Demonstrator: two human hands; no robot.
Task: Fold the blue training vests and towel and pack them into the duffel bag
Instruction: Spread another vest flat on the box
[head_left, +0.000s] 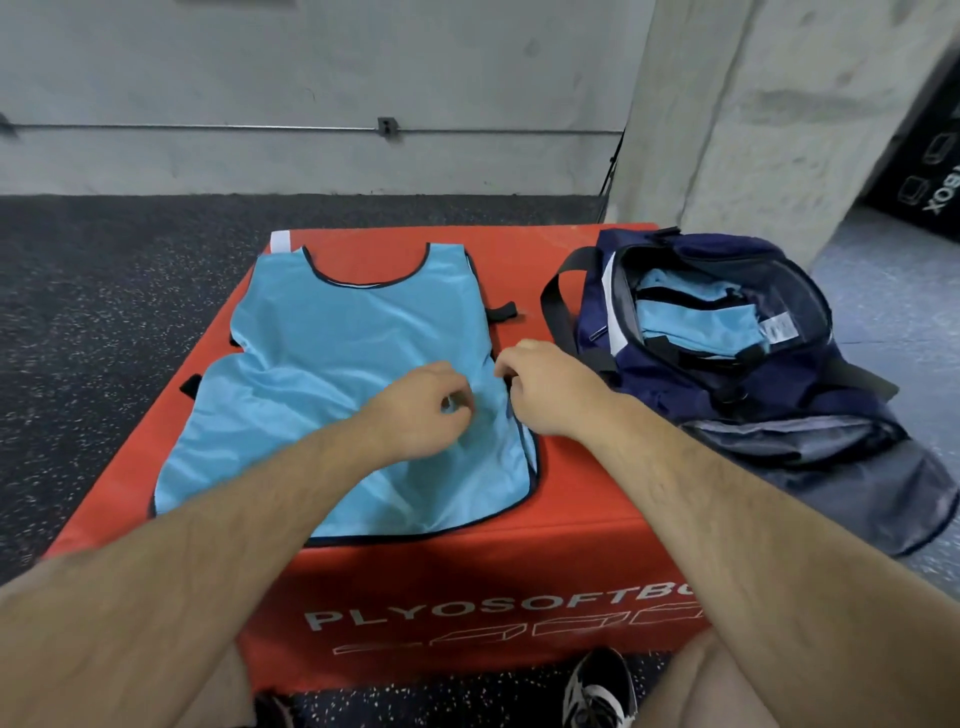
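Lying spread flat on top of the red plyo box (571, 493) is a light blue training vest (311, 374) with black trim, its neck opening toward 12 o'clock and its hem toward 6 o'clock at the box's near edge. The fabric is rumpled through the middle. Short black side straps stick out from the vest at 3 o'clock (501, 313) and at 9 o'clock (189, 385).

Both bare forearms reach in from 6 o'clock. The left hand (421, 410) rests on the vest right of its middle, fingers (460, 410) curled in against the thumb and pinching a small bit of the fabric. The right hand (550, 389) sits just beside it at 3 o'clock, over the vest's trimmed right edge, fingers (511, 371) curled down and gripping that edge.

The navy duffel bag (779, 405) lies at 3 o'clock of the vest, partly on the box and hanging over its right side, touching neither hand. Its main compartment is unzipped and gaping, and folded blue vests (696, 322) lie inside it, with a white label (776, 328) beside them. A black carry strap (558, 291) arches from the bag toward the vest. A grey end panel (857, 483) of the bag sags toward 5 o'clock.

The box stands on dark speckled rubber flooring (104, 286), with a pale concrete wall (311, 78) at 12 o'clock and a concrete column (753, 130) at 1 o'clock. A black and white shoe (597, 691) shows at 6 o'clock.
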